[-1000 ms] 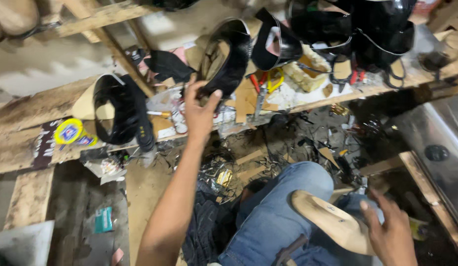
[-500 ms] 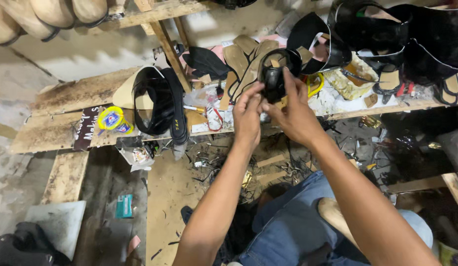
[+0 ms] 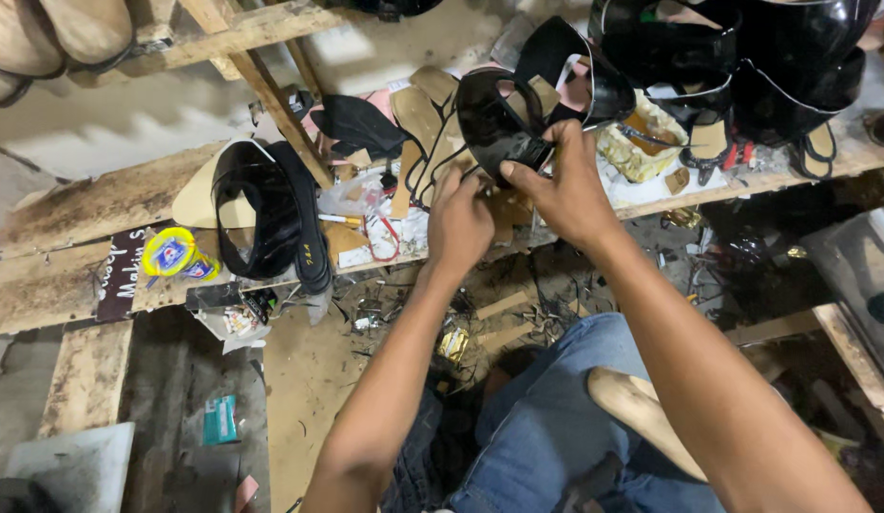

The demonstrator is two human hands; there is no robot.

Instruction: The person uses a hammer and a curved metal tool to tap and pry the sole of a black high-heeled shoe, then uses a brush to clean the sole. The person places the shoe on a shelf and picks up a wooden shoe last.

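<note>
1. In the head view, both hands were raised over the far edge of a rough wooden worktop (image 3: 71, 285), meeting at a glossy black shoe upper (image 3: 494, 119).
2. The right hand (image 3: 566, 185) was closed on the shoe upper, thumb pressed along its lower edge and fingers curled behind it, so the piece stood tilted above the boards.
3. The left hand (image 3: 458, 220) sat just beside the right one, fingers bent inward at the lower rim of the same upper; how firmly it pinched could not be told, because the knuckles hid the fingertips.
4. The upper hung just in front of a row of tan insoles (image 3: 418, 114) leaning on the worktop.
5. To the left lay a black sandal (image 3: 271, 223) on a pale sole, and near it a round yellow tin (image 3: 171, 255) with a blue label.
6. To the right, a pile of shiny black uppers (image 3: 746, 57) crowded the worktop's end, beside a cream box (image 3: 637, 147).
7. A slanted wooden brace (image 3: 271, 95) rose behind the sandal.
8. Below the arms, the person's knee in blue jeans (image 3: 547, 418) carried a pale wooden shoe last (image 3: 642, 418), while scraps littered the floor (image 3: 318, 380).
</note>
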